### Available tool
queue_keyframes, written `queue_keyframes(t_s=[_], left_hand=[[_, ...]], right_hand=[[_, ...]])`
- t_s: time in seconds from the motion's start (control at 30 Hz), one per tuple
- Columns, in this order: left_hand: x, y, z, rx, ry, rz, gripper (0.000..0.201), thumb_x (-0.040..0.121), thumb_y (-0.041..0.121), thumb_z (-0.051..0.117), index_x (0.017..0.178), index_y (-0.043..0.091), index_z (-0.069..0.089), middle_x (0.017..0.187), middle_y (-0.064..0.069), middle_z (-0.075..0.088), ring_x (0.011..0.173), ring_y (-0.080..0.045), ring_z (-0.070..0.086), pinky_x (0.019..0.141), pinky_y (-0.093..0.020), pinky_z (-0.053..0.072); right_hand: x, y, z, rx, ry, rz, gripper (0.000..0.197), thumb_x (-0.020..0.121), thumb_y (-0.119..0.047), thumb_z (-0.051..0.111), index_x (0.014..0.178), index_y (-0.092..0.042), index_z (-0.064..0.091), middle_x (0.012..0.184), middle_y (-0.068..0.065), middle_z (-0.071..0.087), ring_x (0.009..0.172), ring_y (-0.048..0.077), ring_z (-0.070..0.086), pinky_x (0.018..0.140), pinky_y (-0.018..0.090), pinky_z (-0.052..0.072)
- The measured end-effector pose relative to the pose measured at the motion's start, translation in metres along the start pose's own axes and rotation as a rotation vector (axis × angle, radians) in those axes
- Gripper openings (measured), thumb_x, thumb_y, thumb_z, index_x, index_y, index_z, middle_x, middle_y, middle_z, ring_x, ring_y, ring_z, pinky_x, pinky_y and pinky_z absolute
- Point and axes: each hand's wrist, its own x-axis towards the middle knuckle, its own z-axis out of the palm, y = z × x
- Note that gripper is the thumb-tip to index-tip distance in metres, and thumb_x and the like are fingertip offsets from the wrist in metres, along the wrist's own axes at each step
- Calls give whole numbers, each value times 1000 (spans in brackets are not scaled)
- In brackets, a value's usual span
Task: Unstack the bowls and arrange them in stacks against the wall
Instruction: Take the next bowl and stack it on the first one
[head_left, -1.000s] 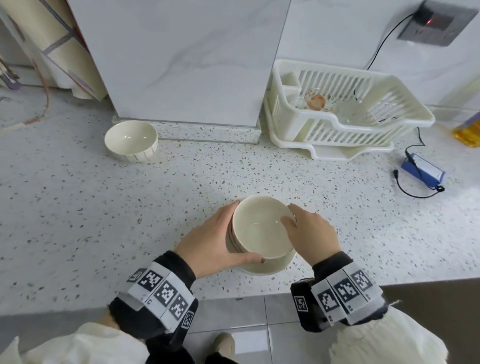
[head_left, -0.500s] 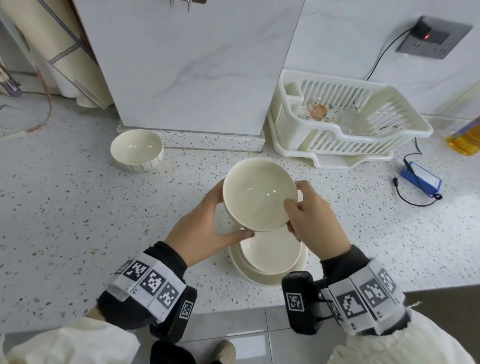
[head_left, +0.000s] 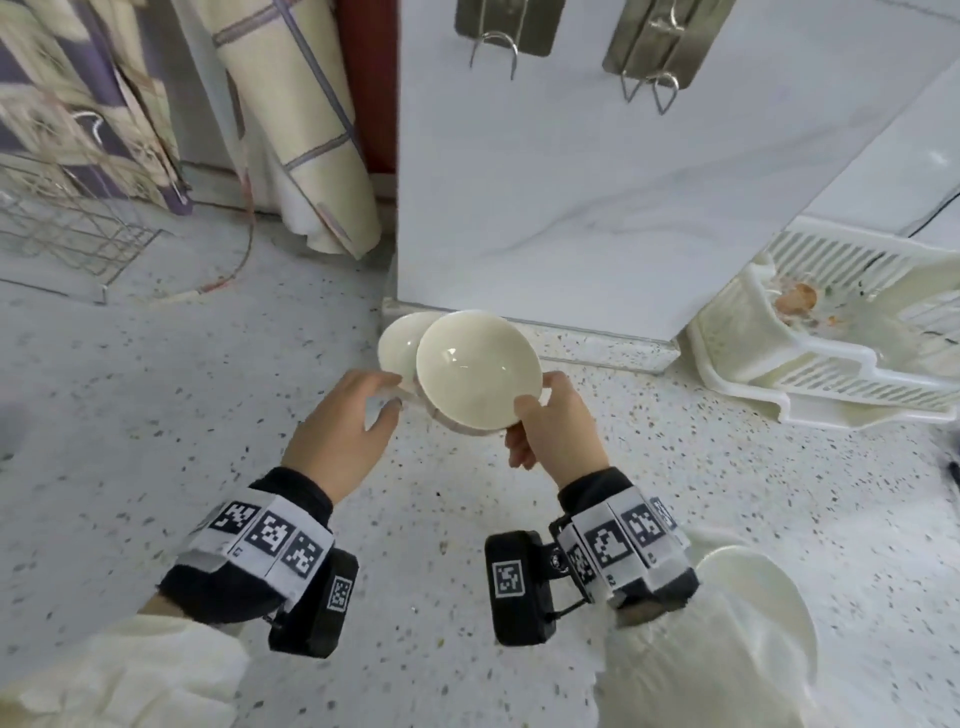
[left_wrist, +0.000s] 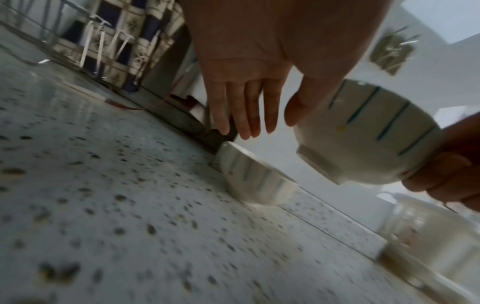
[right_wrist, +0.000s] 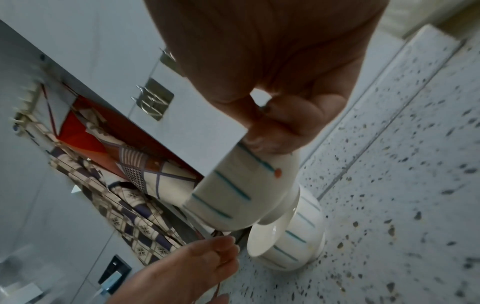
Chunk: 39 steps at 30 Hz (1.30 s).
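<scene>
My right hand (head_left: 540, 415) pinches the rim of a cream bowl (head_left: 475, 366) with teal stripes (left_wrist: 363, 133) (right_wrist: 233, 189) and holds it tilted in the air. Just beyond and below it, a second striped bowl (head_left: 396, 345) (left_wrist: 255, 181) (right_wrist: 291, 240) stands on the speckled counter (head_left: 156, 415) against the white wall panel (head_left: 571, 182). My left hand (head_left: 358, 410) (left_wrist: 246, 107) hovers beside the held bowl with straight fingers and holds nothing. The remaining white stack (head_left: 763, 613) sits at the lower right, partly behind my right sleeve.
A white dish rack (head_left: 841, 332) stands on the counter at the right, against the wall. A wire rack (head_left: 67, 244) and hanging patterned cloth (head_left: 291, 130) fill the back left. Metal hooks (head_left: 501, 36) hang on the wall panel above the bowls.
The top bowl has been lifted off the stack and carried up and left to the bowl by the wall. My left hand has let go of it; only the right hand holds it now.
</scene>
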Motion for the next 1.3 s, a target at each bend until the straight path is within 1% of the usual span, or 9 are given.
queue_keyframes(t_s=[0.27,0.47,0.63,0.73,0.83,1.0,1.1,1.2,1.3], left_hand=[[40,-13,-18,-129,-72,-144,53,92,47,25,138,21,31,149,0,33,132,-12,33,98,-23,21],[56,-10,-13,-240,-116,-155,48,93,43,29,134,20,39,142,1,44,118,-3,37,95,-20,24],[66,-21,-8,-220,-136,-120,39,92,31,42,130,20,44,131,0,54,117,-8,46,91,-23,34],[68,-23,-5,-189,-114,-113,39,92,27,43,130,19,43,130,-1,55,111,-6,47,89,-23,36],[69,-23,-3,-174,-96,-114,39,92,27,42,130,19,44,130,-2,56,116,-12,49,89,-25,37],[63,-20,-2,-142,-74,-123,39,92,26,43,130,17,43,132,-3,54,117,-12,48,91,-25,36],[53,-16,-1,-117,-49,-132,40,92,26,42,131,18,42,134,-4,52,121,-17,48,91,-26,35],[36,-11,2,-109,-33,-149,40,93,26,41,131,17,42,135,-3,51,118,-14,47,91,-25,33],[13,-8,9,-103,-12,-171,31,93,26,39,119,16,54,126,-4,59,113,-13,50,91,-26,34]], right_hand=[[44,-17,40,-15,51,41,35,87,-5,34,122,-8,38,55,6,55,24,6,44,28,14,35],[61,-14,53,-58,72,76,34,89,-7,34,123,-7,38,55,5,55,29,9,46,29,15,37],[68,-11,58,-96,82,84,32,90,-8,32,122,-9,37,57,5,55,34,14,47,29,16,37],[69,-10,59,-90,74,90,32,90,-8,33,122,-11,36,58,5,56,35,14,48,30,17,39],[68,-9,58,-64,56,94,32,90,-10,35,122,-10,37,57,5,56,36,14,48,31,17,40],[61,-8,48,-24,-19,96,38,92,-18,37,130,-10,36,60,3,56,42,14,49,36,18,42],[46,-7,36,36,-84,82,41,93,-17,39,134,-12,35,65,4,57,48,16,54,46,23,49],[26,-5,17,22,-161,29,36,93,-14,40,129,-9,44,72,4,59,55,16,58,58,27,54],[-2,-2,-9,-15,-224,-60,30,93,-14,40,119,-9,55,75,1,62,61,13,60,64,23,54]])
